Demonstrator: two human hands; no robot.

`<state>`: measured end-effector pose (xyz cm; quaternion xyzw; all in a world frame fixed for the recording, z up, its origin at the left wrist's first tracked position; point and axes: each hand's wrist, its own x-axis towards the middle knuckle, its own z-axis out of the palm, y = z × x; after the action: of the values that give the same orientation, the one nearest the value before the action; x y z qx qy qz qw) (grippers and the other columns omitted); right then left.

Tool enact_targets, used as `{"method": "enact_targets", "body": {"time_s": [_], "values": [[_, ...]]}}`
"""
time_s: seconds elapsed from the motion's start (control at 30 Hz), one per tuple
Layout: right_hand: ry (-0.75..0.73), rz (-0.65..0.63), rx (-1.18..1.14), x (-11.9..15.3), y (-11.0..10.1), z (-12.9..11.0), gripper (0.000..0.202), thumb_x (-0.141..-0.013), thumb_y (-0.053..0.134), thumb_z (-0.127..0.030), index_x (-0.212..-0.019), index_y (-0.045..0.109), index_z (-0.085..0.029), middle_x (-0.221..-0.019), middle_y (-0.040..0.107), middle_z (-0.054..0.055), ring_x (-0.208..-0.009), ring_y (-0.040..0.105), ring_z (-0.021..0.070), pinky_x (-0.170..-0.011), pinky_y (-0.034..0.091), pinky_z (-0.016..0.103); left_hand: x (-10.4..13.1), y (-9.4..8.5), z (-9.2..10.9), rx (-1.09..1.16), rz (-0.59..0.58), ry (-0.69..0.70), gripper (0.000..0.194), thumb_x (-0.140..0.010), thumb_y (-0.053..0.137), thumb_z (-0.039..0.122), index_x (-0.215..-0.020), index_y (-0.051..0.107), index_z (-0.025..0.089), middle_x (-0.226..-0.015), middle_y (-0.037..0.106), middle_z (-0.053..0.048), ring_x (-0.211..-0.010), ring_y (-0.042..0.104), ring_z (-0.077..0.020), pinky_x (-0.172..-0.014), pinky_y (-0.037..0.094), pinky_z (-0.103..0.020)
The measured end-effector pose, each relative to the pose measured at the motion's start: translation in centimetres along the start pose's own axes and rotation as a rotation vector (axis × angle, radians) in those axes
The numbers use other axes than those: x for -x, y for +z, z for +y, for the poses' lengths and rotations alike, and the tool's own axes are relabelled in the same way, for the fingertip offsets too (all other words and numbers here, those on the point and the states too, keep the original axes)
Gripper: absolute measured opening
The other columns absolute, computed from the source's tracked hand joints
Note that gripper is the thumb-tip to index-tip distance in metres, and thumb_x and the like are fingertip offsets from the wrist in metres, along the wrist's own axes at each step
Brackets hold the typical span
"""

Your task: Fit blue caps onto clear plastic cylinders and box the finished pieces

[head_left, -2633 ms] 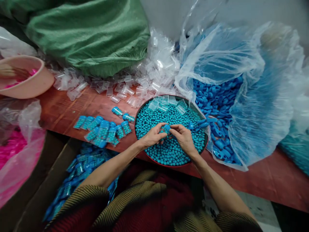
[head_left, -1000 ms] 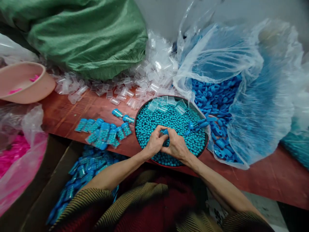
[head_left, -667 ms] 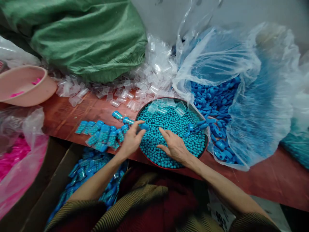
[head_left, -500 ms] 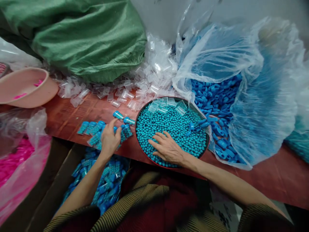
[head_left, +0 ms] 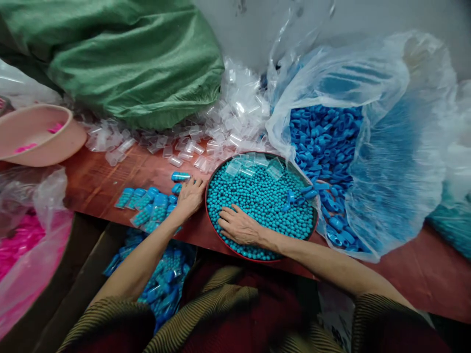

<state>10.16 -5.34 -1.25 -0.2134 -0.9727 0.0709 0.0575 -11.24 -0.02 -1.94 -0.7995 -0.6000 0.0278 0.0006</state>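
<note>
My left hand lies on the table beside the tray's left rim, fingers slightly spread and pointing away from me. Whatever is under its palm is hidden. Around it lie several clear tubes with blue caps, filled with blue beads; one capped tube sits just beyond the fingers. My right hand rests palm down on the turquoise-blue beads in a round, red-rimmed tray, its fingers apart. Several empty clear tubes and blue caps lie on the beads at the far and right sides.
Loose clear tubes are heaped behind the tray, beside a green sack. A plastic bag of blue caps lies open at right. A pink basin stands left. Below the table edge are more filled tubes and pink pieces.
My left hand has moved right from the filled tubes to the tray's edge, and its fingers now lie flatter. My right hand has shifted slightly left on the beads. The view has tilted a little.
</note>
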Motion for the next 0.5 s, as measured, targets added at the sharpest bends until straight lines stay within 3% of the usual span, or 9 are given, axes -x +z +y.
{"method": "enact_targets", "body": {"time_s": [0.17, 0.3, 0.4, 0.5], "values": [[0.019, -0.058, 0.07, 1.7, -0.4, 3.0, 0.02, -0.092, 0.039, -0.022, -0.093, 0.058, -0.016, -0.097, 0.059, 0.009, -0.1, 0.05, 0.0238, -0.09, 0.04, 0.046, 3.5, 0.8, -1.6, -0.037, 0.033, -0.009, 0.041, -0.088, 0.033, 0.02, -0.124, 0.052, 0.016, -0.119, 0.057, -0.016, -0.119, 0.045, -0.0339, -0.093, 0.037, -0.048], [0.095, 0.001, 0.062, 4.5, -1.5, 3.6, 0.028, -0.093, 0.039, -0.031, -0.109, 0.059, -0.018, -0.11, 0.059, 0.012, -0.119, 0.042, 0.0297, -0.099, 0.031, 0.056, 5.0, 0.8, -2.4, 0.078, 0.145, -0.081, 0.038, -0.089, 0.037, 0.028, -0.12, 0.055, 0.015, -0.13, 0.053, -0.017, -0.127, 0.04, -0.034, -0.102, 0.03, -0.054], [-0.05, -0.008, -0.063, 6.6, -2.1, 2.3, 0.043, -0.09, 0.042, -0.048, -0.124, 0.052, -0.024, -0.125, 0.054, 0.01, -0.129, 0.034, 0.0307, -0.103, 0.026, 0.058, 4.6, -0.8, -0.9, 0.265, 0.322, -0.146, 0.039, -0.09, 0.037, 0.029, -0.122, 0.053, 0.014, -0.128, 0.054, -0.017, -0.124, 0.044, -0.0296, -0.104, 0.031, -0.049], [-0.163, -0.074, -0.104, 7.5, -1.8, 1.7, 0.042, -0.09, 0.042, -0.048, -0.125, 0.052, -0.028, -0.129, 0.052, 0.009, -0.131, 0.034, 0.0296, -0.104, 0.026, 0.057, 2.8, -2.6, 2.3, 0.57, 0.398, -0.07, 0.038, -0.09, 0.038, 0.031, -0.122, 0.051, 0.015, -0.123, 0.057, -0.012, -0.117, 0.05, -0.0225, -0.102, 0.038, -0.04]]}}
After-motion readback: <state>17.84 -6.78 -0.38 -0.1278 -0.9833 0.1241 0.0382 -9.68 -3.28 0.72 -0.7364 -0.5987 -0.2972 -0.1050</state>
